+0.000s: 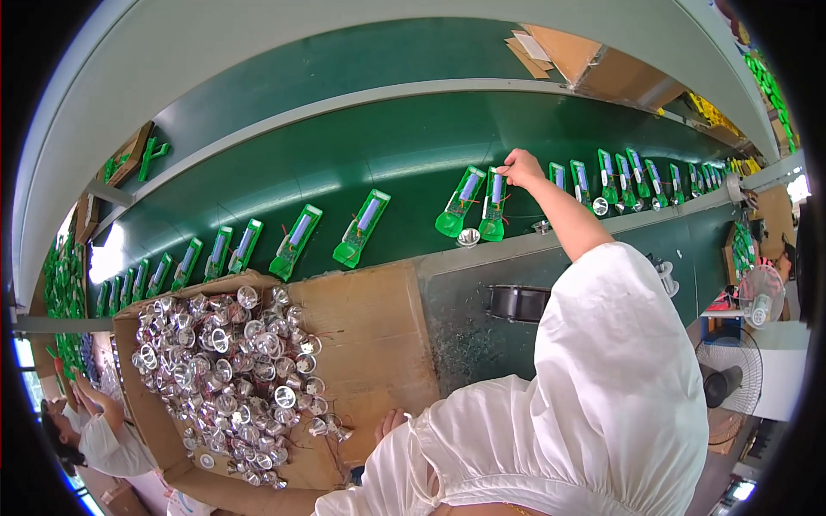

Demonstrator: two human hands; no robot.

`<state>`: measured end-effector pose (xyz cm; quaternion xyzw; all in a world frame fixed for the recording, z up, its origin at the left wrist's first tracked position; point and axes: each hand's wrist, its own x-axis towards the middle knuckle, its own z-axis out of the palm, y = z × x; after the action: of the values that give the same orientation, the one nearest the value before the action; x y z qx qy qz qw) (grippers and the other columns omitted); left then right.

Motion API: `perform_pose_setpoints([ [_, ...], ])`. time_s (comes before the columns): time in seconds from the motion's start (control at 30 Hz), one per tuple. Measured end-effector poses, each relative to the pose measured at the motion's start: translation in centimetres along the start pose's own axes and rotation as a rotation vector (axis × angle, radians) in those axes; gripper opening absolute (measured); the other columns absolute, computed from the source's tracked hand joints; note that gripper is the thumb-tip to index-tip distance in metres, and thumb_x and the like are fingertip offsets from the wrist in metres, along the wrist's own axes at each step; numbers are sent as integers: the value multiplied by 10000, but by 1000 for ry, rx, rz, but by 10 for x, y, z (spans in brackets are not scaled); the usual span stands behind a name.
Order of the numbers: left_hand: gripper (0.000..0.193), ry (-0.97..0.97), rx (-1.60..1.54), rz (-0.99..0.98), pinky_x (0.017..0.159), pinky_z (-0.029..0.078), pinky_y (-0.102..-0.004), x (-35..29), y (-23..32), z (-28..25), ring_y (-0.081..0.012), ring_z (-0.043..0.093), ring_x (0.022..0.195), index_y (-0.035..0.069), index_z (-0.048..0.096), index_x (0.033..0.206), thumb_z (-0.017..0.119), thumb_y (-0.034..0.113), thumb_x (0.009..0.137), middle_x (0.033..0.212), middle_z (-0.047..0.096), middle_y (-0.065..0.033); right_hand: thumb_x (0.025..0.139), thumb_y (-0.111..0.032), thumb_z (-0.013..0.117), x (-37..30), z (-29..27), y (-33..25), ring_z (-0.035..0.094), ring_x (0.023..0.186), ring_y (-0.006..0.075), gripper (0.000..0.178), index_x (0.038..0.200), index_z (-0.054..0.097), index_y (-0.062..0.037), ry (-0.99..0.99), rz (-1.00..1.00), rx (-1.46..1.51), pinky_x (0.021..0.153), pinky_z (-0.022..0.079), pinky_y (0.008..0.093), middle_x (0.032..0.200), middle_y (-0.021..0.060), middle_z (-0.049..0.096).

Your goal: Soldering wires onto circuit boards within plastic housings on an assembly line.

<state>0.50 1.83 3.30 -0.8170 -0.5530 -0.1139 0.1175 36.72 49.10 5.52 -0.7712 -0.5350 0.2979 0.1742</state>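
Observation:
My right hand [521, 168] reaches forward over the green belt, fingers closed on the far end of a green flashlight housing [492, 206]. This housing is an open shell with a pale violet battery and thin wires inside. Just left of it lies another green housing [461, 203], and a silver reflector cup [468, 237] sits at the near ends of the two. My left hand [390, 424] is low by the cardboard, mostly covered by the white sleeve; only some fingers show, so its grip is unclear.
Rows of similar housings [297, 241] run along the belt on both sides. A cardboard box [181, 469] heaped with silver reflector cups [249, 378] stands at the near left. A black tape-like ring [520, 303] lies on the bench. At far left, another person [107, 434] works; a fan [728, 378] stands right.

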Motion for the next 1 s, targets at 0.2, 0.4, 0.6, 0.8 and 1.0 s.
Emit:
perform_pose_setpoints([
  [0.2,198,93,-111,-55,809,440,-396,-34,7,36,-228,548,996,72,549,951,553,169,778,1098,559,-85,728,-73,691,27,18,43,459,404,90,110,674,605,-30,18,21,223,348,349,226,571,31,552],
  [0.4,343,3,-364,-283,836,419,-410,-34,12,20,-241,494,1066,119,546,1107,560,163,767,1178,497,-93,753,-89,681,18,13,35,400,396,73,131,670,601,-27,-96,182,381,336,289,215,516,4,480],
  [0.6,365,-142,-312,-159,888,377,-431,-42,8,26,-266,466,1089,166,554,1120,556,229,760,1191,476,-100,758,-235,702,30,25,61,440,420,96,250,666,587,-33,45,-176,218,414,381,246,523,10,501],
  [0.8,375,-195,-284,-111,894,366,-443,-45,4,24,-270,455,1098,161,555,1122,557,260,760,1205,461,-107,789,-241,667,26,4,53,473,529,67,187,805,625,-59,-242,-22,371,495,424,218,654,-13,542],
  [1.0,366,-134,-253,-130,869,376,-447,-45,6,26,-272,458,1092,159,555,1116,568,260,765,1193,465,-104,775,-198,679,22,11,54,478,546,68,171,749,600,-48,-159,-162,306,497,408,224,627,-6,545],
])
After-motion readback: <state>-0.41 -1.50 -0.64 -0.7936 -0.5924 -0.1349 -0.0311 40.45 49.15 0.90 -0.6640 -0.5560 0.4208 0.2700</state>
